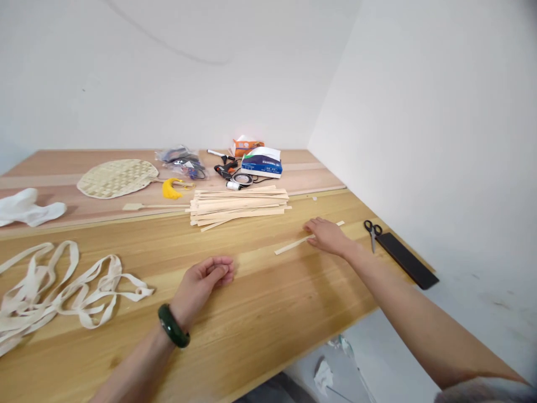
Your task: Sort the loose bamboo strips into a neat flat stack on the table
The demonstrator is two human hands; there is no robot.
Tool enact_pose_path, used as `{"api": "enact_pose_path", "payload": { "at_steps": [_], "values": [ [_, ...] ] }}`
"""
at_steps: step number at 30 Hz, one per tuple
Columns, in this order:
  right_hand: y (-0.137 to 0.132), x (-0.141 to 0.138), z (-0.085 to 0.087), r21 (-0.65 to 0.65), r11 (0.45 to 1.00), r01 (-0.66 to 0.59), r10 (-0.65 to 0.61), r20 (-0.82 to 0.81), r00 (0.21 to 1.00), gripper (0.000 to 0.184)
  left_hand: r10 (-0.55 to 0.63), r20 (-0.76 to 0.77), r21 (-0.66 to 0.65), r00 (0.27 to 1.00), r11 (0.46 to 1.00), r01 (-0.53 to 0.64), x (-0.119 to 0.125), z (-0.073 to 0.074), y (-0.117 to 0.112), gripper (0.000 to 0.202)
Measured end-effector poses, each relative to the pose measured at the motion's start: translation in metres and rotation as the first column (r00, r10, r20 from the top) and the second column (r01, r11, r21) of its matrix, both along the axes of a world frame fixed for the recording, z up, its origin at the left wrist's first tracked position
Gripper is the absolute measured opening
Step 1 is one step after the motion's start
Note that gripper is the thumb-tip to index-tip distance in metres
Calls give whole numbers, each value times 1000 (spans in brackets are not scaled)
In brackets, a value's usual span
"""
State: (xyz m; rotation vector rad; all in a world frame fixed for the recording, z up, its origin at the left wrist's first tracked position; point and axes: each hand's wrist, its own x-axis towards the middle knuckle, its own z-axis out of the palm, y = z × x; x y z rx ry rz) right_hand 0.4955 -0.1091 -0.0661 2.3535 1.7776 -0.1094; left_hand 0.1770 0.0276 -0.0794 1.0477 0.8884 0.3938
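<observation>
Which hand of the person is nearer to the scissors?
Right. The right hand, over the single strip, is left of the scissors; the left hand is much farther left.

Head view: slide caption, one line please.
Right hand over a lone pale strip, left hand curled, with a pile of strips farther back on the wooden table.

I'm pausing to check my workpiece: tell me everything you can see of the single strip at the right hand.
The single strip is pale cream, thin, narrow and straight-edged, and looks like wood or bamboo. It appears to lie flat on the wooden table, slanting from a near left end to a far right end. The right hand covers its middle; whether it grips the strip or just rests there is unclear.
</observation>
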Motion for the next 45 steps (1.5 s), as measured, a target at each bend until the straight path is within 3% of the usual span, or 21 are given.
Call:
{"api": "enact_pose_path", "payload": {
  "at_steps": [3,7,13,17,22,27,31,32,34,35,36,39,41,45],
  "values": [
    [0,4,3,-58,998,23,-24,-30,999,6,4,8,36,1000,999,-5,5,4,0,52],
    [0,2,4,-68,997,20,-25,-61,998,8,-15,37,75,999,997,12,17,5,-4,49],
    [-13,-3,-2,92,990,108,-101,-79,992,12,-25,57,82,998,996,20,20,-2,-6,42],
    [-10,-16,6,241,948,210,-163,-198,967,10,-27,96,55,995,998,22,29,4,-2,35],
    [19,-63,23,359,920,160,21,-451,892,5,11,207,-88,978,996,8,60,19,-7,38],
    [40,-99,23,393,887,240,95,-666,740,6,220,247,-193,944,965,-175,61,15,-10,18],
    [46,-114,22,260,877,404,111,-928,356,22,265,246,-229,932,951,-210,43,17,-7,19],
    [47,-119,22,230,878,419,114,-952,283,26,259,245,-231,934,952,-203,40,19,-6,21],
    [50,-128,22,206,894,399,120,-966,230,29,256,230,-219,939,953,-207,35,22,-4,22],
    [52,-131,21,205,908,365,121,-963,239,27,262,215,-207,941,954,-219,33,22,-3,23],
    [54,-133,20,216,922,321,116,-946,304,24,272,196,-192,942,953,-235,30,22,-2,24],
    [60,-122,14,265,937,226,48,-741,670,15,316,128,-137,940,944,-299,15,18,4,26],
    [64,-102,8,303,919,253,-51,-543,838,15,340,80,-105,937,938,-331,0,16,10,26],
    [70,-63,-4,357,874,330,-229,-297,927,21,328,-17,-75,945,942,-328,-34,17,24,22]
  ]
}}
